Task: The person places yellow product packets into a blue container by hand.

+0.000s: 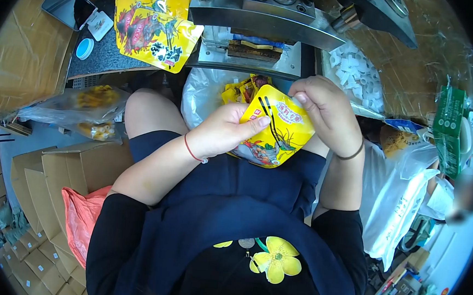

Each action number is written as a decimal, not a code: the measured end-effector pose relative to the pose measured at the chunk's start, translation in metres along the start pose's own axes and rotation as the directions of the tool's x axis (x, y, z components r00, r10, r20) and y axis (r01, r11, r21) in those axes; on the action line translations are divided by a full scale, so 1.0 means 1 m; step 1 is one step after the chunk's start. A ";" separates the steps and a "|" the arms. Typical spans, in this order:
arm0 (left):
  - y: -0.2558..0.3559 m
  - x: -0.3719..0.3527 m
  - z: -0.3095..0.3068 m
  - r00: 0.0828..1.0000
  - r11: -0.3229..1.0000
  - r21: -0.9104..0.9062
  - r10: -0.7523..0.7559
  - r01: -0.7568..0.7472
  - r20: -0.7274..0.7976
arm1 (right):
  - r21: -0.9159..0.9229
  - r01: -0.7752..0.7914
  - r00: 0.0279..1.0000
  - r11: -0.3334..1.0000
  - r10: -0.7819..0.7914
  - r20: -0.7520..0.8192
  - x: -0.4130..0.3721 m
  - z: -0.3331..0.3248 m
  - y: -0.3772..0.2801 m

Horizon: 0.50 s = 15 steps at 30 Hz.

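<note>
A yellow printed pouch [290, 130], with chopsticks and food pictured on it, is held tilted above my lap. My left hand [228, 129] grips its left edge, the thumb lying across the front. At the pouch's upper right corner, my right hand [326, 112] is closed in a pinch; its curled fingers hide the exact contact. Just beyond the pouch, more yellow packets [241, 92] lie in a clear plastic bag [199, 93] between my knees. A stack of similar yellow pouches [151, 26] rests on the dark tabletop ahead to the left.
A metal press [262, 20] stands directly ahead, over its base plate [210, 52]. Small white plastic pieces [356, 73] fill a tray to its right. A phone [65, 5] and a blue-white round lid [84, 48] sit at left. Cardboard boxes [53, 173] stand on the floor.
</note>
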<state>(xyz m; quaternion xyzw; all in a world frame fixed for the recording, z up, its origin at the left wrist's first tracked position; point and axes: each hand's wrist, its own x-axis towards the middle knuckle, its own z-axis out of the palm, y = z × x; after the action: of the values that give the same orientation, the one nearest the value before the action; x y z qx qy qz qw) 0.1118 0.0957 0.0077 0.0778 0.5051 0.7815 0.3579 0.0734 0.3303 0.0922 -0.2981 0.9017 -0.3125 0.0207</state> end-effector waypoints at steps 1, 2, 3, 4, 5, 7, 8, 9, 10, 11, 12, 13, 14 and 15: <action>-0.002 0.001 -0.001 0.999 0.999 -0.040 -0.033 0.034 0.018 | 0.061 0.012 1.000 0.998 -0.013 0.003 0.001 -0.001 0.003; -0.003 0.002 -0.002 0.997 0.995 -0.077 -0.063 0.066 0.038 | 0.120 0.026 1.000 0.992 -0.026 0.002 0.003 -0.003 0.007; -0.004 0.003 -0.008 0.990 0.987 -0.104 -0.114 0.123 0.085 | 0.075 0.007 0.994 0.997 0.002 -0.111 0.001 0.001 0.019; -0.003 0.005 -0.013 0.991 0.986 -0.109 -0.117 0.123 0.061 | -0.121 -0.143 0.966 0.982 0.112 -0.232 0.000 -0.002 0.023; -0.001 0.007 -0.017 0.992 0.986 -0.114 -0.118 0.121 0.036 | -0.303 -0.259 0.942 0.917 0.170 -0.290 -0.002 -0.005 0.036; 0.003 0.013 -0.026 0.997 0.985 -0.157 -0.073 0.067 -0.033 | -0.482 -0.376 0.915 0.792 0.233 -0.330 -0.008 -0.007 0.075; 0.010 0.016 -0.032 0.998 0.975 -0.220 -0.053 0.043 -0.041 | -0.500 -0.385 0.917 0.776 0.259 -0.303 -0.014 -0.003 0.096; 0.019 0.019 -0.036 0.997 0.972 -0.236 -0.034 0.015 -0.074 | -0.518 -0.394 0.917 0.760 0.286 -0.278 -0.016 -0.001 0.108; 0.027 0.023 -0.040 0.994 0.968 -0.252 -0.013 -0.014 -0.108 | -0.497 -0.396 0.917 0.772 0.301 -0.263 -0.015 -0.001 0.110; 0.031 0.029 -0.047 0.993 0.969 -0.245 -0.030 0.001 -0.114 | -0.476 -0.398 0.916 0.784 0.315 -0.246 -0.013 -0.001 0.110; 0.036 0.035 -0.055 0.992 0.971 -0.239 -0.047 0.017 -0.120 | -0.454 -0.401 0.915 0.795 0.331 -0.230 -0.013 0.000 0.111; 0.038 0.037 -0.058 0.990 0.972 -0.232 -0.065 0.035 -0.123 | -0.433 -0.396 0.916 0.810 0.312 -0.253 -0.014 0.001 0.114; 0.039 0.037 -0.058 0.990 0.971 -0.237 -0.059 0.027 -0.128 | -0.411 -0.391 0.914 0.823 0.296 -0.278 -0.016 0.003 0.119; 0.039 0.037 -0.058 0.990 0.970 -0.243 -0.052 0.019 -0.132 | -0.390 -0.387 0.911 0.836 0.279 -0.304 -0.016 0.003 0.120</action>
<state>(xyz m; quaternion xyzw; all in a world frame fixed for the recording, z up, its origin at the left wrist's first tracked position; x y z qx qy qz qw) 0.0383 0.0679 0.0041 -0.0292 0.4310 0.8341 0.3431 0.0243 0.4121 0.0183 -0.0933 0.9828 -0.1241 -0.0999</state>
